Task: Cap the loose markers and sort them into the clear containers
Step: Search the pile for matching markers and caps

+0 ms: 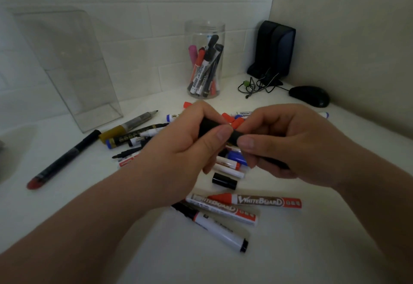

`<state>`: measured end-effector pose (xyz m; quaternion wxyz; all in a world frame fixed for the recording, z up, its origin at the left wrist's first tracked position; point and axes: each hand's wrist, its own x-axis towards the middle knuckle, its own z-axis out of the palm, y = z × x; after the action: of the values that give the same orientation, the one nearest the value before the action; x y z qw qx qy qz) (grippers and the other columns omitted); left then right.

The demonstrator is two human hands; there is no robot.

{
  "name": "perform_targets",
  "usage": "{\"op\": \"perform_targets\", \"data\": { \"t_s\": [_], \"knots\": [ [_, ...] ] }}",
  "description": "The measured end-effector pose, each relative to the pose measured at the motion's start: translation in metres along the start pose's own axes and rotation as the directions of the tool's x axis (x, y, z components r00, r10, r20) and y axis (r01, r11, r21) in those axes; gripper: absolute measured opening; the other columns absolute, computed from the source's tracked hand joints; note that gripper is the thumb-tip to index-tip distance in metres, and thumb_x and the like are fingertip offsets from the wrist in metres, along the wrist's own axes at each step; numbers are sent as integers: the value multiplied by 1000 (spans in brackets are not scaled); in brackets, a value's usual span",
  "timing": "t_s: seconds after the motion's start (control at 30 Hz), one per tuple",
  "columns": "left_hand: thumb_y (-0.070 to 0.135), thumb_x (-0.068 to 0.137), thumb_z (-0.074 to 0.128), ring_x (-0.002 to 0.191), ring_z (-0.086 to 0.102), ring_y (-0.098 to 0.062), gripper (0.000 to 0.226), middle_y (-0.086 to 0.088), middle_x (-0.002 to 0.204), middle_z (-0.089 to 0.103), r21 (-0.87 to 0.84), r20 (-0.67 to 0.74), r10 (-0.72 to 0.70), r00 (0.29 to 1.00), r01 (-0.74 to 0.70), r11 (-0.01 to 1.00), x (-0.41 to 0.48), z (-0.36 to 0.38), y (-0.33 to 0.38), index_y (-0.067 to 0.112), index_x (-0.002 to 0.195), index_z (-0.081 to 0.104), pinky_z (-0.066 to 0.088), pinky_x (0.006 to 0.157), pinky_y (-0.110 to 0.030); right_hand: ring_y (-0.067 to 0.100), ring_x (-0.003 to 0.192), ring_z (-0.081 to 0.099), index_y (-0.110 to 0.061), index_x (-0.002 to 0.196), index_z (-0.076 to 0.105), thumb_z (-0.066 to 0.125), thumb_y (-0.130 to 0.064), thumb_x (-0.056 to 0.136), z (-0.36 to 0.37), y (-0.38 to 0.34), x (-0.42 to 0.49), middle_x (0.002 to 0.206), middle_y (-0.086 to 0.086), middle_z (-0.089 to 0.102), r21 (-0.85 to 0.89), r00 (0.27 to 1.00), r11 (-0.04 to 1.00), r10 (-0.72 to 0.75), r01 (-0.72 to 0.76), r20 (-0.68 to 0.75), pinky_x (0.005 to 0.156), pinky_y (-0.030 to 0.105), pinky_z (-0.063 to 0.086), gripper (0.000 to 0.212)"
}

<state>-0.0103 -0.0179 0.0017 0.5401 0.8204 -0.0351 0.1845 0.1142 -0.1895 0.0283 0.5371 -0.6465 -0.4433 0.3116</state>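
Right now the left hand [187,143] grips one end of a black marker [234,137] and the right hand [290,147] pinches the other, its long axis running across between them above the loose markers [257,201] on the tabletop [324,239], with the round clear container [204,35] standing beyond.

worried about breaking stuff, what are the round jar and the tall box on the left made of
Round jar: clear, glossy, probably plastic, possibly glass; markers inside show through. Tall box: clear thin sheet, likely acrylic; wall tiles show through.
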Motion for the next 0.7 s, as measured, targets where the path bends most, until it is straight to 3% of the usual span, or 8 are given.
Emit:
{"op": "perform_targets", "data": {
  "t_s": [0.1,0.2,0.3,0.37,0.53,0.7],
  "knots": [
    [35,94,55,60,57,-16,7,3,66,60,-31,-177,-34,984,29,999,6,-10,0,28,93,58,49,59,-29,10,39,47,-23,86,73,72,-30,73,-9,-2,-3,63,11,67,-185,999,983,-12,3,-46,37,18,37,16],
    [18,98,58,64,61,-7,11,8,73,65,-7,-328,-115,938,119,993,12,-23,-7,28,95,60,52,65,-25,8,43,51,-32,85,74,72,-41,67,-25,-1,-5,63,8,67,-295,981,955,-26,-32,-190,40,16,40,20],
    [27,96,61,81,60,4,16,20,91,61,454,-197,-158,968,233,860,16,-19,-16,44,96,58,43,68,-12,5,49,54,-33,84,72,72,-49,64,-32,5,-2,65,3,68,-415,970,904,0,-104,-242,45,14,43,25],
    [32,96,61,89,55,8,16,26,99,58,605,-60,-203,977,197,772,19,-12,-17,48,97,59,38,70,-8,2,51,54,-30,82,72,75,-40,74,-32,8,2,63,-3,66,-454,969,879,34,-145,-244,47,13,43,14],
    [37,89,71,100,50,20,16,34,99,59,658,118,-184,976,62,751,19,-10,-9,47,99,63,41,72,-1,0,49,51,-28,85,70,75,-30,83,-33,9,1,62,-6,65,-483,973,861,53,-157,-222,47,12,43,6],
    [32,87,74,96,45,25,19,31,93,57,680,145,-165,976,23,733,13,-16,-12,44,99,67,37,75,3,2,52,53,-27,84,70,76,-28,83,-35,12,2,63,-5,66,-464,977,876,36,-131,-209,51,14,44,6]
  ]
}}
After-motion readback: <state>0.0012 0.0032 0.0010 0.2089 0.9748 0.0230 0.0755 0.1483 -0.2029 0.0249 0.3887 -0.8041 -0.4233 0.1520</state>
